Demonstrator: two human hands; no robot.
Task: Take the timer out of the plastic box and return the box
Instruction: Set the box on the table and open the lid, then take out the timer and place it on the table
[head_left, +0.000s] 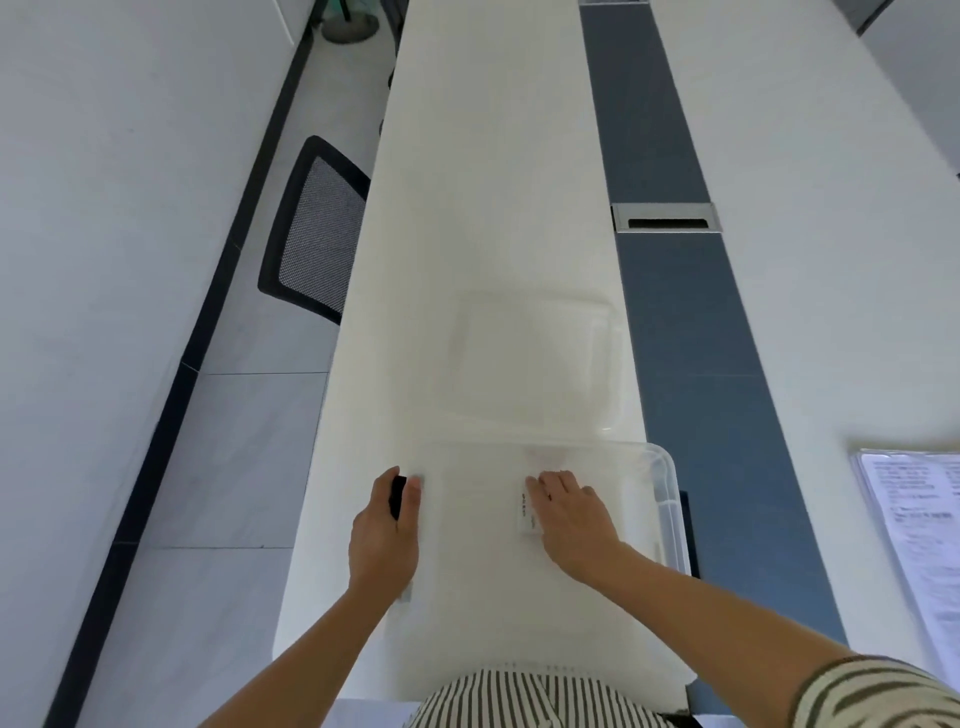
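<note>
- Now my left hand (384, 525) grips the plastic box (667, 499) at its nine-o'clock edge.
- My right hand (569, 512), fingers spread, rests inside on the white timer (525, 512).
- Its label print is unreadable.

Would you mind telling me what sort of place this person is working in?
Probably an office: a long white desk with a metal cable grommet in its dark centre strip, a black mesh chair tucked alongside, and printed papers nearby.
</note>
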